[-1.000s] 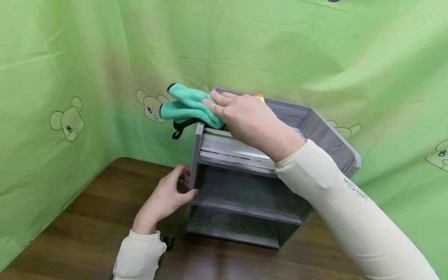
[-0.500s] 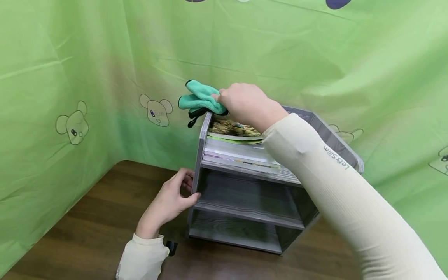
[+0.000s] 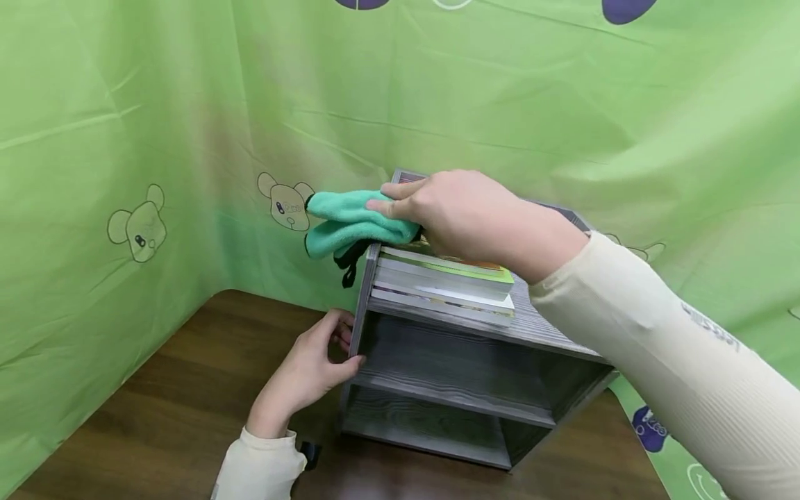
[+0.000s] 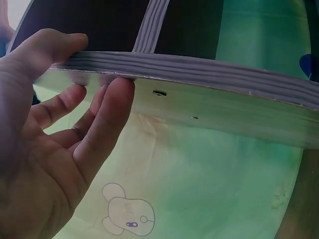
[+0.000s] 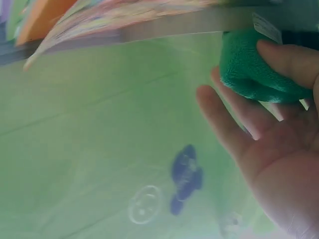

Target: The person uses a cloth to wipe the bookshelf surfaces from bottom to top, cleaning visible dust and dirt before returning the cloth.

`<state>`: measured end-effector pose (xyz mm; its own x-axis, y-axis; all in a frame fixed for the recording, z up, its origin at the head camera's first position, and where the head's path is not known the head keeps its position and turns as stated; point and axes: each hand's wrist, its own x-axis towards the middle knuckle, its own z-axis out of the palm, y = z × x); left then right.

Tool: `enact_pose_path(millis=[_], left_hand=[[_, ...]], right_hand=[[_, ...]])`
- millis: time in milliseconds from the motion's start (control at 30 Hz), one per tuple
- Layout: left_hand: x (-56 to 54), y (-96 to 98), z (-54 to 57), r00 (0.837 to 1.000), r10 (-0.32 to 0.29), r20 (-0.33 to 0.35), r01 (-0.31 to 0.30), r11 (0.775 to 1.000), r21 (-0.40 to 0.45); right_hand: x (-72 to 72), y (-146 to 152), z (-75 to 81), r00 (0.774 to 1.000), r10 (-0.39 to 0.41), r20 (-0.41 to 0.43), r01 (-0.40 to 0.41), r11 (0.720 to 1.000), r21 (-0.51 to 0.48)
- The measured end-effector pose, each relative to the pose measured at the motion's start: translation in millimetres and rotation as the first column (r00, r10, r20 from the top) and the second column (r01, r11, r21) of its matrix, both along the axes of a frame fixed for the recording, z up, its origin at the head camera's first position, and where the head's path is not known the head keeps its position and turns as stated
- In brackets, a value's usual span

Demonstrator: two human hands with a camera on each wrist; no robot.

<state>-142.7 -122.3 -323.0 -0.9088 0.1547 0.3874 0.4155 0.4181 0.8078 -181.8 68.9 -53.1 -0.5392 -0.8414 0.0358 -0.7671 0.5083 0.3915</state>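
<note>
My right hand (image 3: pixel 462 212) holds a folded green towel with black edging (image 3: pixel 350 207) over the top of the small grey wood-grain shelf's left side panel (image 3: pixel 367 285). In the right wrist view, the thumb presses the towel (image 5: pixel 244 67) against the fingers behind it. Part of the towel and its black loop hang outside the panel. Lower down, my left hand (image 3: pixel 306 371) grips the same panel's front edge. In the left wrist view, its thumb is on the inner side of the panel edge (image 4: pixel 199 72) and its fingertips touch the outer face.
A stack of books (image 3: pixel 444 281) lies on the shelf's top board, against the left panel. Two compartments (image 3: pixel 450 354) open toward me below. The shelf stands on a brown wooden table (image 3: pixel 187 389), with a green cartoon-printed curtain (image 3: pixel 500 90) close behind and at the left.
My right hand with the towel first rises and moves back along the panel top, then comes forward and down again. The left hand keeps its hold on the panel.
</note>
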Motion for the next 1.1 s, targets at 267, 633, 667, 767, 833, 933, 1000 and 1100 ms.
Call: enact_pose_path(millis=[267, 633, 667, 767, 833, 933, 1000, 1100], left_hand=[[1.1, 3.7, -4.9, 1.000, -0.006, -0.004, 0.006, 1.000, 0.010], [1.0, 8.8, -8.9, 0.999, -0.008, -0.040, 0.008, 1.000, 0.013], [1.1, 9.3, -9.5, 0.999, -0.007, -0.042, 0.008, 1.000, 0.012], [0.8, 10.7, -10.2, 0.999, -0.008, -0.046, 0.009, 1.000, 0.009], [0.4, 11.3, -10.2, 0.999, -0.011, -0.052, 0.011, 1.000, 0.008], [-0.2, 11.8, -10.1, 0.998, -0.012, -0.065, 0.012, 1.000, 0.004], [-0.7, 12.4, -9.8, 0.998, -0.016, -0.065, 0.016, 1.000, 0.003], [-0.9, 13.7, -10.0, 0.998, -0.025, -0.062, 0.025, 1.000, 0.000]], right_hand=[[-68.1, -8.7, 2.3, 0.985, -0.163, 0.064, 0.158, 0.985, 0.075], [-122.5, -13.1, 1.3, 0.965, -0.247, 0.090, 0.239, 0.967, 0.089], [-125.4, -12.2, 0.9, 0.964, -0.248, 0.097, 0.241, 0.967, 0.082], [-132.8, -7.7, 0.4, 0.962, -0.241, 0.127, 0.236, 0.970, 0.055], [-137.2, -3.8, 0.5, 0.959, -0.240, 0.151, 0.238, 0.971, 0.030], [-142.2, 3.7, 0.2, 0.957, -0.230, 0.175, 0.235, 0.972, -0.007], [-144.7, 10.0, -0.3, 0.952, -0.239, 0.192, 0.250, 0.968, -0.030], [-146.2, 20.1, -0.7, 0.945, -0.256, 0.203, 0.269, 0.962, -0.041]])
